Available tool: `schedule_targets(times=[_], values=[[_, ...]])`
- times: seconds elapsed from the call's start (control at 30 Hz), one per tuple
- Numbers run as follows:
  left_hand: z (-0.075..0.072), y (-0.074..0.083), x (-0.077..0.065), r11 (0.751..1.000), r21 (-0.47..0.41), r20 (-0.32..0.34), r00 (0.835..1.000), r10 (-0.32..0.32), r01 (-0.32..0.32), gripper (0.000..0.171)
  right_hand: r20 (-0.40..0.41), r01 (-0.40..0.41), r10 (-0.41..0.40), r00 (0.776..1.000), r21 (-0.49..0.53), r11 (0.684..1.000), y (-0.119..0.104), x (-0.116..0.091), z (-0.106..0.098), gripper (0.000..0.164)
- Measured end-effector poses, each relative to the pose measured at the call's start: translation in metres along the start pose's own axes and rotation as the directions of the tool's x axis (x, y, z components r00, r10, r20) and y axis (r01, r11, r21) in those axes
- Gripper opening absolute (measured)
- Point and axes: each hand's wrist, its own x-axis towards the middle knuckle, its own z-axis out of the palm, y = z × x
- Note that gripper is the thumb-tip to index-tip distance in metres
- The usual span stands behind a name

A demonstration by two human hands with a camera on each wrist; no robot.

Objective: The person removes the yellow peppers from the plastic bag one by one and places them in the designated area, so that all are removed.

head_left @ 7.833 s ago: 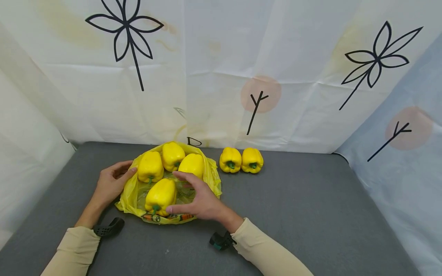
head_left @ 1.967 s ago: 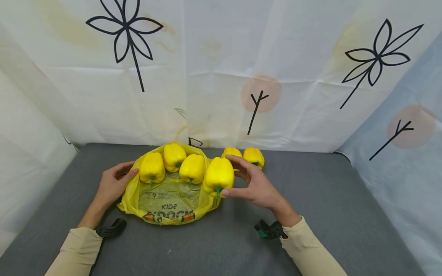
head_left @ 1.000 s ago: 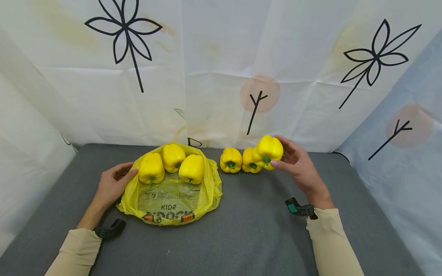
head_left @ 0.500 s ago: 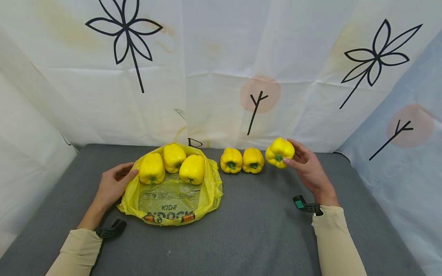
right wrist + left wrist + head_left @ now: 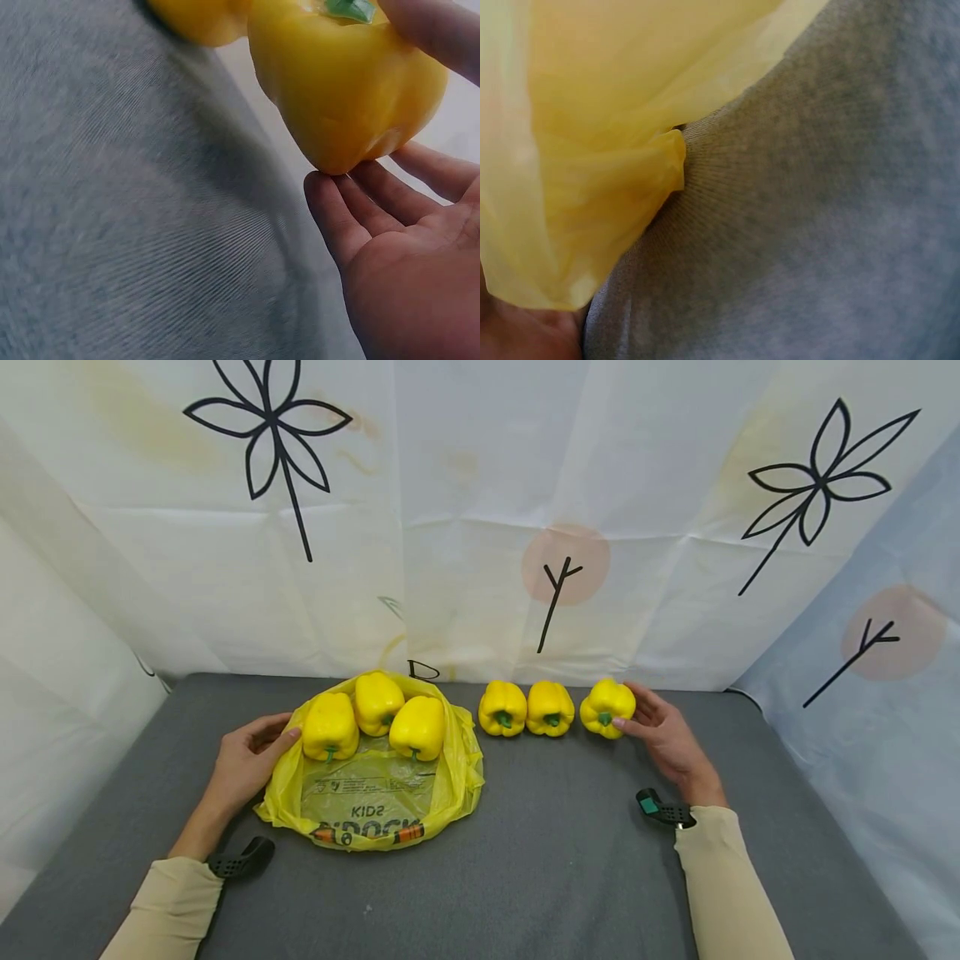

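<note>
In the head view my right hand (image 5: 671,743) holds a yellow bell pepper (image 5: 607,706) at the right end of a row, its green stem facing me. The right wrist view shows the thumb on one side of this bell pepper (image 5: 345,82) and the fingertips on the other. Beside it stand two more yellow bell peppers (image 5: 551,708). On the left, my left hand (image 5: 243,760) grips the left rim of a spread yellow plastic bag (image 5: 461,768), with three yellow bell peppers (image 5: 417,727) inside. Yellow plastic (image 5: 592,187) covers most of that hand in the left wrist view.
Grey cloth covers the table (image 5: 540,860). A white printed curtain (image 5: 465,568) hangs right behind its back edge, close to the row of peppers. More curtain stands at the left and right sides.
My right hand has carried one bell pepper out of the bag, rightward past the other two, and lowered it to the end of their row. The left hand has stayed at the bag.
</note>
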Motion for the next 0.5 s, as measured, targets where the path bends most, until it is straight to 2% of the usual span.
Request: schedule_targets(times=[0.27,0.5], values=[[0.000,0.000,0.000,1.000,0.001,-0.006,1.000,0.005,-0.005,0.044,0.038,-0.019,0.019,0.999,-0.017,1.000,0.011,0.004,0.002,0.085],[0.000,0.001,0.000,1.000,-0.001,-0.007,1.000,0.009,-0.009,0.044,0.055,-0.010,0.011,0.998,-0.029,1.000,0.012,0.004,0.004,0.085]])
